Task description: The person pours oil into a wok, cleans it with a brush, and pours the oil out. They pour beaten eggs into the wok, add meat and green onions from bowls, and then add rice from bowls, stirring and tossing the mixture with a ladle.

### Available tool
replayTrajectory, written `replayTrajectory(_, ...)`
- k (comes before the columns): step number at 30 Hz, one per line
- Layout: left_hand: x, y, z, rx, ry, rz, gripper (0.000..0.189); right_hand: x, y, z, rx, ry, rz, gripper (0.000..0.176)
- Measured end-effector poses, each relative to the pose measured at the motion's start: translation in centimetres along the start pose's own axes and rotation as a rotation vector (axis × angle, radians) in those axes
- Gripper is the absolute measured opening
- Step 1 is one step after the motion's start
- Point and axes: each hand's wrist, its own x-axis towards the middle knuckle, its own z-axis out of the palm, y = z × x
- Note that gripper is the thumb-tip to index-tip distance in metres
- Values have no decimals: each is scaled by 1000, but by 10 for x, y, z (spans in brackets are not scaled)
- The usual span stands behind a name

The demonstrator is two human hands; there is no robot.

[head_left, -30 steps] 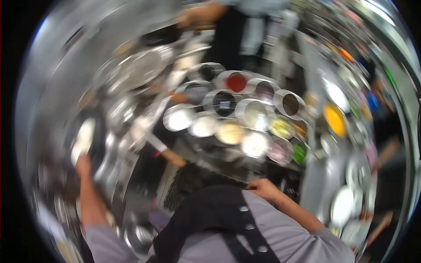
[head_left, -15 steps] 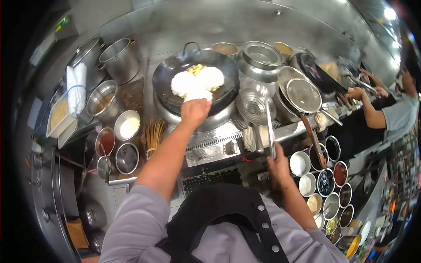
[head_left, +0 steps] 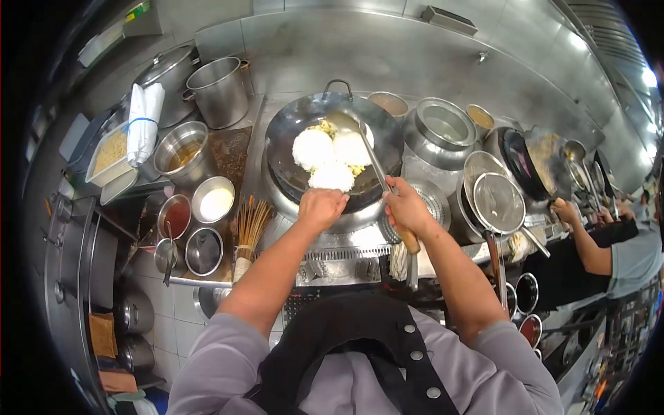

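A dark wok [head_left: 283, 124] with a loop handle at its far side sits on the stove. In it lie several mounds of white rice [head_left: 313, 150] and yellow scrambled egg [head_left: 326, 127]. My left hand [head_left: 324, 209] is closed at the wok's near rim; the part it grips is hidden under the fingers. A long metal ladle [head_left: 374, 155] with a wooden handle end is in my right hand [head_left: 409, 209], which is closed around its shaft. The ladle's bowl reaches over the far rice and egg.
A perforated skimmer [head_left: 432, 207] and mesh strainers [head_left: 499, 202] lie to the right. Left are sauce pots [head_left: 175, 216], a bamboo brush [head_left: 252, 225] and tall steel pots [head_left: 218, 93]. A co-worker's arm [head_left: 588, 242] works at another wok [head_left: 523, 166].
My right hand has come up and left, bringing the ladle from beside the stove into the wok over the rice. My left hand stays at the wok's near rim. The view has shifted.
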Motion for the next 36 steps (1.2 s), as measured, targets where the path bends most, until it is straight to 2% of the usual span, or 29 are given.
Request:
replayTrajectory(3, 0, -1, 4, 59, -8, -1, 33, -41, -14, -9, 21, 52, -217, 49)
replayTrajectory(4, 0, -1, 5, 63, 15, 8, 33, -47, -11, -13, 19, 33, -218, 49)
replayTrajectory(6, 1, 0, 4, 72, 24, -7, 33, -50, -5, -20, -20, -77, -149, 49)
replayTrajectory(7, 2, 1, 3, 86, -5, -11, 32, -29, 9, -19, -49, -154, -61, 47)
replayTrajectory(8, 4, 3, 3, 96, -36, -11, 32, -8, 17, -19, -44, -163, -54, 47)
replayTrajectory(9, 6, 4, 6, 37, 44, 5, 36, 12, 22, -17, -154, -161, -85, 47)
replayTrajectory(10, 5, 5, 8, 37, 37, 8, 36, 25, 20, -16, -266, -155, -123, 47)
replayTrajectory(16, 4, -3, 3, 34, -9, 15, 32, -48, -5, -13, -241, -40, -166, 49)
replayTrajectory(18, 2, -1, 2, 46, -19, 4, 33, -42, 16, -8, -246, -147, 4, 49)
replayTrajectory(20, 3, -2, 2, -26, 18, 35, 37, -17, 17, 2, -249, -124, 78, 48)
replayTrajectory(22, 1, -6, -2, -43, -86, 2, 37, -9, 6, 11, -135, -62, 14, 46)
replayTrajectory(23, 1, -6, -5, -50, -87, 8, 37, -29, -1, 16, -168, 5, -65, 45)
replayTrajectory(26, 7, -8, -12, -55, -140, -20, 37, -73, 9, 11, -141, 151, -103, 46)
replayTrajectory(27, 6, -10, -12, -60, -129, -3, 36, -71, 20, 8, -75, 134, 1, 46)
replayTrajectory(30, -2, -14, -7, -85, -123, 36, 35, -26, 39, 2, -50, 90, 106, 45)
replayTrajectory(34, -1, -15, -6, -107, -82, 55, 34, -49, -4, 17, -150, 155, -36, 47)
replayTrajectory(36, 2, -17, -5, -88, -86, 42, 32, -39, 16, 14, -134, 173, -52, 48)
